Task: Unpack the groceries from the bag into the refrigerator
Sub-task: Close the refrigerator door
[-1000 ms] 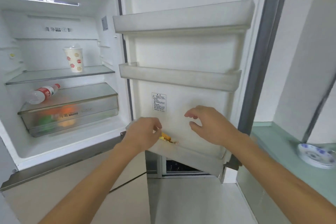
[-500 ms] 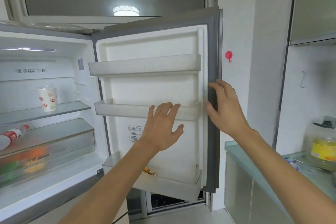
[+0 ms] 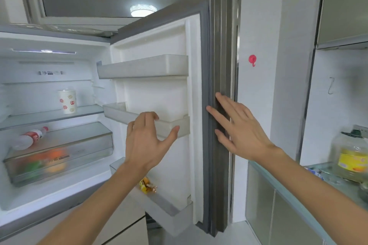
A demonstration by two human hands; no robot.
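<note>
Fridge stands open. A cup stands upright on the glass shelf, near its right end. Below it a bottle lies on its side at the left edge of the drawer lid; blurred orange and green produce shows through the drawer front. All of these are placed as they were half a second ago.

The door now shows more of its edge than before.

The left hand is in front of the middle bin. Its fingers, straight and spread half a second ago, are now loosely bent at the bin's front rim with the thumb out. It grips nothing, and contact with the rim cannot be confirmed.

A yellow snack packet, the only grocery seen on the door, lies at the left end of the bottom bin, as before. A second ago both hands were down at that bin.

The right hand is flat, fingers straight, pressed against the door's grey outer edge, slightly lower than before.

A red hook is on the wall. A jug stands at the counter's far right.
</note>
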